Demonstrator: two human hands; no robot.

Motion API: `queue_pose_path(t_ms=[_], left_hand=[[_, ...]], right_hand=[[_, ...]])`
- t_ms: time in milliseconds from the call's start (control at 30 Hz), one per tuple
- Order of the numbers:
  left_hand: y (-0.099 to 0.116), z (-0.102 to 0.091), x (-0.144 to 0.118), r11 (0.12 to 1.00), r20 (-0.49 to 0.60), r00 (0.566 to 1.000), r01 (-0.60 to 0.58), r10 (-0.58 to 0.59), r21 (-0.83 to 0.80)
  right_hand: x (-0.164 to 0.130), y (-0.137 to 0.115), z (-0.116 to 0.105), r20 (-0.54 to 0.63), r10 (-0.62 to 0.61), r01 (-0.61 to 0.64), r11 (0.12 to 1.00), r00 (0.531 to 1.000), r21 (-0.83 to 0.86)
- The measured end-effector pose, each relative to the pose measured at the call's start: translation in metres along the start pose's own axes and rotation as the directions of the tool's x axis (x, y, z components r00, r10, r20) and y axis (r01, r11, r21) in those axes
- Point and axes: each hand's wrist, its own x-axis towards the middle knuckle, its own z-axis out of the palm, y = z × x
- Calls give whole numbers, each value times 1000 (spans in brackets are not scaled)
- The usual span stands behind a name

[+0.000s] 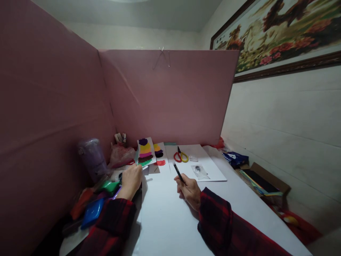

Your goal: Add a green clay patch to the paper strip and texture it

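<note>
My right hand is closed around a slim black pen, whose far end points up and away over the white table surface. My left hand is curled into a fist at the left edge of the white surface, and whatever its fingers hold is hidden. Just beyond it lie a card with painted colour bands and a second painted sheet. Scissors with red and yellow handles rest on a white sheet, along with a small clear bag holding something dark.
At the left, a purple-tinted bottle, a pink plastic bag and a pile with a blue packet and a green packet crowd the edge. Coloured paper in a cardboard box stands right. Pink panels enclose the back and left.
</note>
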Motion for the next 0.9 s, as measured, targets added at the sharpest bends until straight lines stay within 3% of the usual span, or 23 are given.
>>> queue_pose_path(t_ms=[200,333,433,533,700,800,900], left_hand=[[0,-10,1,976,-208,957,176,-201,-131],[2,-13,0,962,-342,910,166,-234,-217],[10,-10,-8,967,-406,902,42,-144,-250],[25,-4,-21,954,-420,907,-151,29,-259],[50,9,-41,828,-374,856,-475,357,-298],[56,11,-47,740,-339,823,-563,456,-369],[55,11,-48,686,-315,839,-543,443,-484]], right_hand=[[3,-4,0,-76,12,-7,998,997,67],[3,-5,-1,-107,58,-45,992,993,121],[5,-2,-1,-112,140,-114,971,984,212],[11,0,-4,-76,235,-197,921,969,335],[20,-2,-13,-9,351,-299,811,936,503],[21,0,-14,-14,405,-332,768,914,547],[20,4,-14,-23,442,-353,746,897,566]])
